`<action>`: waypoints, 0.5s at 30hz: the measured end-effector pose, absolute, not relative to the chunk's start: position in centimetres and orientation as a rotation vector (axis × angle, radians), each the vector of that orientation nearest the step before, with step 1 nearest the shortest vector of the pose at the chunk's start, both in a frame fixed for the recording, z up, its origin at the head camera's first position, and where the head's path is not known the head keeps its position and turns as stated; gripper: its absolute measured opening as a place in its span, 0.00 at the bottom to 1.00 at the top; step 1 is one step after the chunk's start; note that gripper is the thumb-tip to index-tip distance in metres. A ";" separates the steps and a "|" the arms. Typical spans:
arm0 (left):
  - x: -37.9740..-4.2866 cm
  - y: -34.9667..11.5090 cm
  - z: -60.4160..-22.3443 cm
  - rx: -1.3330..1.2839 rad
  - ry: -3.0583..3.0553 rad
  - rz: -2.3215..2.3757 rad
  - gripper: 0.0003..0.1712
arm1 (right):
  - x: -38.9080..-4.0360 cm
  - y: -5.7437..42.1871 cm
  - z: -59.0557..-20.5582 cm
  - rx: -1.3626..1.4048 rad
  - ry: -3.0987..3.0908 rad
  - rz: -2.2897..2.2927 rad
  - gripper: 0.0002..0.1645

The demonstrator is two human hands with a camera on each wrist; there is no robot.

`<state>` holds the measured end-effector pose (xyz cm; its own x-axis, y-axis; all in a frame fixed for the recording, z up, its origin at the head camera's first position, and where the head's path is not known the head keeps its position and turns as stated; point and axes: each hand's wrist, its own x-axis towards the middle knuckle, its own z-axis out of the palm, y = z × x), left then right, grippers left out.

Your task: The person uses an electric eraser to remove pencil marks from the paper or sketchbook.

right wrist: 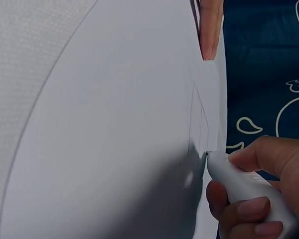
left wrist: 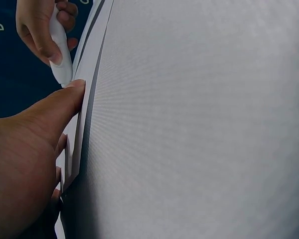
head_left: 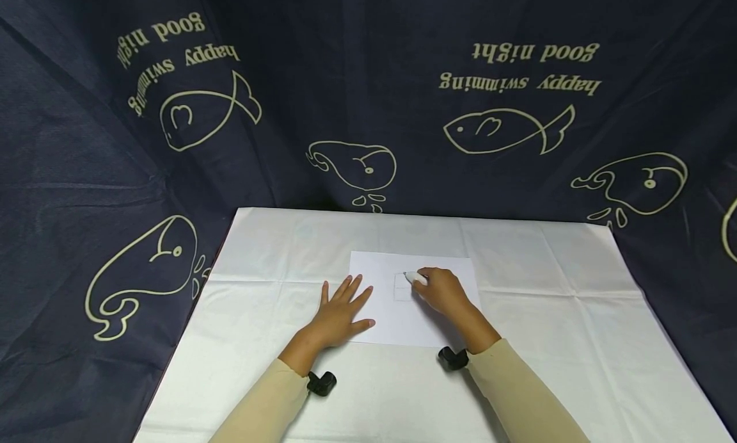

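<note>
A sheet of white paper (head_left: pixel 397 328) lies on the white cloth. My left hand (head_left: pixel 336 321) rests on its left part with the fingers spread and straight. In my right hand (head_left: pixel 443 292) I grip a thick white pen (head_left: pixel 416 277) between thumb and curled fingers. Its fine tip meets the paper at the top of a thin-lined drawing (head_left: pixel 395 287), a box shape with a line across it. The right wrist view shows the pen (right wrist: pixel 249 184) tilted, its tip at the end of a line. My right hand and its shadow hide part of the sheet.
The white cloth (head_left: pixel 276 328) covers the table, with fold creases running across it. Behind and to the sides hangs a dark blue fabric (head_left: pixel 345 78) printed with fish, whales and lettering. A small black camera (head_left: pixel 321 383) sits at my left wrist, another camera (head_left: pixel 453 358) at my right.
</note>
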<state>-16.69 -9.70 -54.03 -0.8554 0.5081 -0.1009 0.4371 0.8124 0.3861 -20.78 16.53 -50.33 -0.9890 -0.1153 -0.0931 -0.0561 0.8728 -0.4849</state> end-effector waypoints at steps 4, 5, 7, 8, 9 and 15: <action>-16.6 -9.7 -53.9 0.735 2.795 0.528 0.42 | -20.8 16.5 -50.2 -0.130 2.918 -0.746 0.22; -16.6 -9.7 -53.9 0.734 2.794 0.531 0.42 | -20.7 16.5 -50.2 -0.129 2.915 -0.751 0.22; -16.6 -9.7 -53.8 0.733 2.794 0.534 0.42 | -20.7 16.5 -50.2 -0.133 2.914 -0.751 0.23; -16.5 -9.7 -53.8 0.733 2.796 0.533 0.42 | -20.8 16.5 -50.2 -0.138 2.917 -0.752 0.23; -16.5 -9.7 -53.9 0.733 2.796 0.533 0.42 | -20.8 16.5 -50.2 -0.141 2.920 -0.751 0.23; -16.6 -9.7 -54.0 0.736 2.795 0.536 0.42 | -20.9 16.4 -50.3 -0.132 2.917 -0.758 0.23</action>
